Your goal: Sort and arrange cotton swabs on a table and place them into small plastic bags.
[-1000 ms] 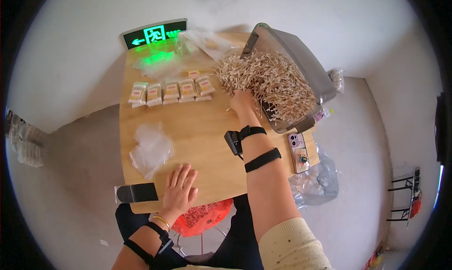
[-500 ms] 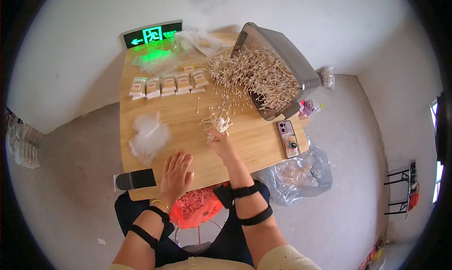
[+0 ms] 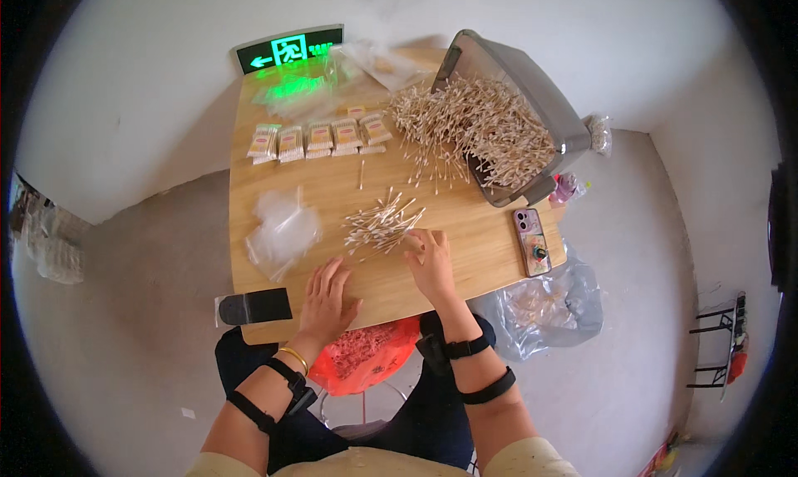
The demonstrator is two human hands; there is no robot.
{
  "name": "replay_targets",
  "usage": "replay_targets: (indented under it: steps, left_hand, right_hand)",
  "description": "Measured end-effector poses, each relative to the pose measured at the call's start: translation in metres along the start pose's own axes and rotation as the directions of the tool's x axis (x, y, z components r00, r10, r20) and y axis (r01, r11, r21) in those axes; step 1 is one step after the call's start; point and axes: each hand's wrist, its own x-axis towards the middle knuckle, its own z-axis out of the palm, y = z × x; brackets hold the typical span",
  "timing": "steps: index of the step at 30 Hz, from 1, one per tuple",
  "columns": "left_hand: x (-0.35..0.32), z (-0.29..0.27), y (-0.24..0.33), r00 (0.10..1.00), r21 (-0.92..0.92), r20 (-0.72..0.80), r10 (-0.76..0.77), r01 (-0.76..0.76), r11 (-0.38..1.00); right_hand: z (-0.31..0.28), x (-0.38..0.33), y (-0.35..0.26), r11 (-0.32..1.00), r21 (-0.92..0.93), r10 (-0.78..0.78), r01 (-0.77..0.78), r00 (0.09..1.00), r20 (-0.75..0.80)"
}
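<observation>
A small loose heap of cotton swabs (image 3: 382,224) lies on the wooden table (image 3: 332,186) in front of me. My right hand (image 3: 431,265) is at the heap's right edge, fingers apart and slightly bent, with nothing seen in them. Near the table's front edge rests my left hand (image 3: 326,301), fingers spread, just below the heap. Clear plastic bags (image 3: 284,231) lie flat to its upper left. Farther back, a big pile of cotton swabs (image 3: 478,128) spills from a tipped grey translucent bin (image 3: 540,95). Packed swab packets (image 3: 320,136) form a row at the back left.
A lit green exit sign (image 3: 290,49) stands behind more clear bags (image 3: 382,66). At the right edge lies a phone (image 3: 532,240). A black flat item (image 3: 264,307) sits front left. A red bag (image 3: 362,359) is below the table edge, a clear bag (image 3: 553,307) to the right.
My right hand has let go of the bunch of swabs, which now lies spread on the table, and has shifted right. My left hand stays near the front edge. The view has shifted slightly.
</observation>
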Motion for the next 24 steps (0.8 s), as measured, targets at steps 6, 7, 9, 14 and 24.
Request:
replay_targets:
  steps: [6, 7, 9, 14, 24]
  left_hand:
    - [0.036, 0.002, 0.033, 0.994, 0.093, 0.04, 0.104, -0.107, 0.99]
    - [0.049, 0.006, 0.036, 0.992, 0.15, 0.068, 0.109, -0.118, 0.982]
    - [0.065, 0.018, 0.037, 0.994, 0.198, 0.06, 0.089, -0.099, 0.975]
    - [0.102, 0.03, 0.016, 0.993, 0.297, 0.104, 0.048, -0.077, 0.952]
    - [0.142, 0.008, -0.008, 0.992, 0.378, 0.099, 0.083, -0.114, 0.919]
  right_hand:
    - [0.008, -0.001, 0.008, 0.998, 0.013, -0.065, 0.066, 0.996, -0.065]
    - [0.01, 0.001, 0.005, 0.998, 0.02, -0.062, 0.063, 0.996, -0.059]
    - [0.013, 0.007, 0.001, 0.998, 0.018, -0.053, 0.054, 0.997, -0.062]
    - [0.011, 0.023, 0.006, 0.997, -0.006, -0.072, 0.072, 0.997, -0.028]
    - [0.01, 0.027, 0.008, 0.995, 0.091, 0.041, -0.041, 0.999, 0.003]
